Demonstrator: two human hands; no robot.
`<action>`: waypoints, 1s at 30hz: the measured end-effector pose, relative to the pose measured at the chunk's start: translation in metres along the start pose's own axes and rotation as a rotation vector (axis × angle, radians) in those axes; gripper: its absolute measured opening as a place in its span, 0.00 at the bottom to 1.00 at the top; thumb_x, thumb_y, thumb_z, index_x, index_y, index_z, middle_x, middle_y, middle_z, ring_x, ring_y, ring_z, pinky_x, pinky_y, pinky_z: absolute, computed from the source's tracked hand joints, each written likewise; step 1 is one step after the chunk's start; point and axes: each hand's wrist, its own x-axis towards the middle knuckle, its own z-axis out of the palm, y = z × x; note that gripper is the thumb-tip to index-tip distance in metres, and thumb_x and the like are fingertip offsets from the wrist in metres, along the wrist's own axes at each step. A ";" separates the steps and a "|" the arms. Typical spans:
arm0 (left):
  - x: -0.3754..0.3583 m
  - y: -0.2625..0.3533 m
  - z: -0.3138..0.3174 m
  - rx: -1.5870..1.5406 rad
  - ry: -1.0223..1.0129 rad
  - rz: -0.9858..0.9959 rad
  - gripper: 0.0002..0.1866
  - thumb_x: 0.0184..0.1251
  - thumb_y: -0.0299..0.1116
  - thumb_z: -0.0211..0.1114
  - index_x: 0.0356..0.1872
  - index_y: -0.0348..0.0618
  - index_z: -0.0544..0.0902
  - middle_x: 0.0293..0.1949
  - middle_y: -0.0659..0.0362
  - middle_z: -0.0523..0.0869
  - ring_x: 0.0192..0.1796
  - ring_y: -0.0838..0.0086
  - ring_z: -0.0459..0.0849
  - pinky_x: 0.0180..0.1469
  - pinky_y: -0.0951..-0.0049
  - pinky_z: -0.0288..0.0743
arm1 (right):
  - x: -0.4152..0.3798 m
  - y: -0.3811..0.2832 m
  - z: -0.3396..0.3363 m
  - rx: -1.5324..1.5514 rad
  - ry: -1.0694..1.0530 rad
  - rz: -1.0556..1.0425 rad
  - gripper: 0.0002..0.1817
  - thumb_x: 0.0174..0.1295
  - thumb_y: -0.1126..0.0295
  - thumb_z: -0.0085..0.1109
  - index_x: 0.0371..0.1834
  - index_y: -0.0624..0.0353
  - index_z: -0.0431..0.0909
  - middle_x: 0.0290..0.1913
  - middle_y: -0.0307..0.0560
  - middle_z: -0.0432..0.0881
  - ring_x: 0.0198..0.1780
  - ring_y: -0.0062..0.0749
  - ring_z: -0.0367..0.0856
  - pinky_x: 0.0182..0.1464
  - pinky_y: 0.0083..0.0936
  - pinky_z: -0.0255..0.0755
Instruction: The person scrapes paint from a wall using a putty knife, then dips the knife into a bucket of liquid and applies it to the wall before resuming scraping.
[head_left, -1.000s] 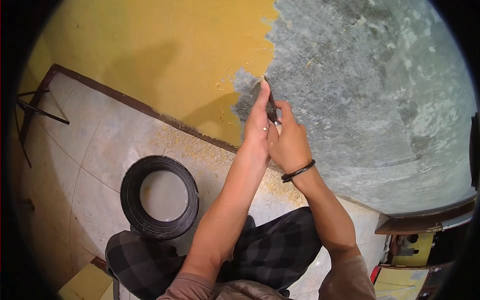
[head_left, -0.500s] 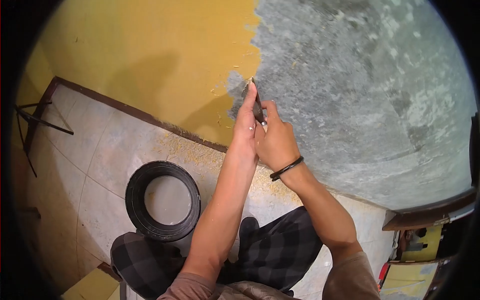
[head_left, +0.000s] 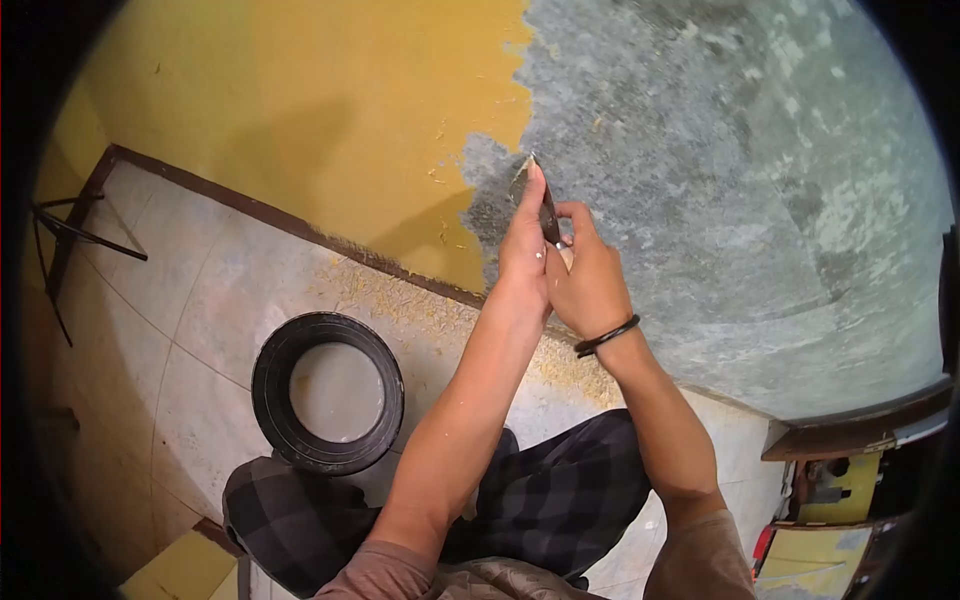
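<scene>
Both hands are closed together around a scraper [head_left: 540, 205], a slim dark-handled tool whose long axis runs up and slightly to the left, away from the body and toward the wall [head_left: 720, 180]. The left hand [head_left: 525, 250] lies along the tool with its forefinger stretched up the blade, pressing the tip flat against the surface; the right hand [head_left: 590, 285] wraps the lower part of the handle just behind and to the right, the two hands touching each other. A dark band [head_left: 605, 337] circles the right wrist. The blade's tip [head_left: 522, 168] meets the wall right at the ragged border where the yellow paint [head_left: 330, 110] ends and the bare grey plaster begins, so the remaining paint lies to the left of and below the tip, and the stripped area spreads to the right. The left hand is the nearer one to that paint edge. Below, yellow flakes [head_left: 400, 295] are strewn along the floor [head_left: 200, 300] beside the dark skirting strip [head_left: 300, 228] at the wall's foot. A black tyre [head_left: 328, 393] lies flat on the floor tiles, well apart from the hands, just beside the person's knee in checked trousers [head_left: 560, 500]. No brand, label or writing can be read anywhere in view.
</scene>
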 end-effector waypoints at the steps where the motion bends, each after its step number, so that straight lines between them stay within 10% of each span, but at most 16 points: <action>1: 0.003 0.005 -0.001 -0.009 0.001 0.009 0.28 0.58 0.64 0.63 0.43 0.49 0.75 0.29 0.65 0.74 0.30 0.80 0.75 0.31 0.76 0.72 | 0.003 0.000 0.003 0.027 0.040 -0.037 0.18 0.60 0.72 0.51 0.54 0.54 0.66 0.37 0.68 0.81 0.44 0.66 0.78 0.43 0.47 0.74; 30: 0.000 0.008 0.009 -0.047 -0.022 0.071 0.24 0.59 0.60 0.65 0.42 0.50 0.76 0.31 0.65 0.75 0.33 0.78 0.73 0.33 0.73 0.69 | 0.010 -0.012 -0.013 -0.038 -0.011 -0.020 0.19 0.60 0.71 0.53 0.55 0.56 0.65 0.40 0.71 0.80 0.41 0.68 0.79 0.41 0.50 0.73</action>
